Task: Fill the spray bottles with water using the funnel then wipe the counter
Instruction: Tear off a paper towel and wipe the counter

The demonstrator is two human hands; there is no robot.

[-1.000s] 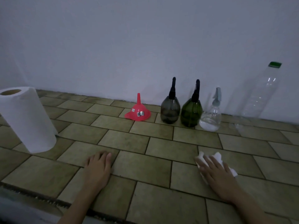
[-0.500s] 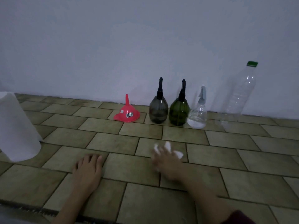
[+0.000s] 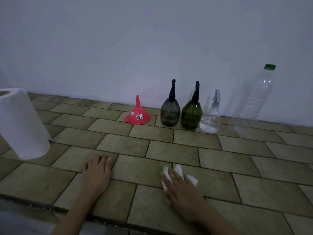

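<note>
**Wiping the tiled desk, bottles lined up behind**

The right hand (image 3: 182, 189) is pressing a wad of white paper towel (image 3: 191, 178) flat against the tiled desk (image 3: 237, 160), fingers spread and fairly straight over it, corners of the towel poking out past the fingertips. The hand is blurring a little, so I am judging it to be mid-stroke. The left hand (image 3: 97, 173) is lying flat and open on the tiles near the front edge, holding nothing, seemingly bracing.

Back against the wall, the red funnel (image 3: 136, 114) is sitting wide end down, spout up. Just beside it stand the grey spray bottle (image 3: 170, 112), the green spray bottle (image 3: 191, 116) and the small clear spray bottle (image 3: 210, 118), close together, all capped with their spray heads. The tall clear plastic bottle (image 3: 254, 99) is standing to their right, looking empty or nearly so. A paper towel roll (image 3: 22, 126) is standing upright at the far left.

Judging from here, the risk lies in a stroke reaching too far back: the small clear bottle and the tall one look light and could be tipping over if the towel catches them. The towel is also small under the palm and could be bunching or slipping out on the grout lines.
</note>
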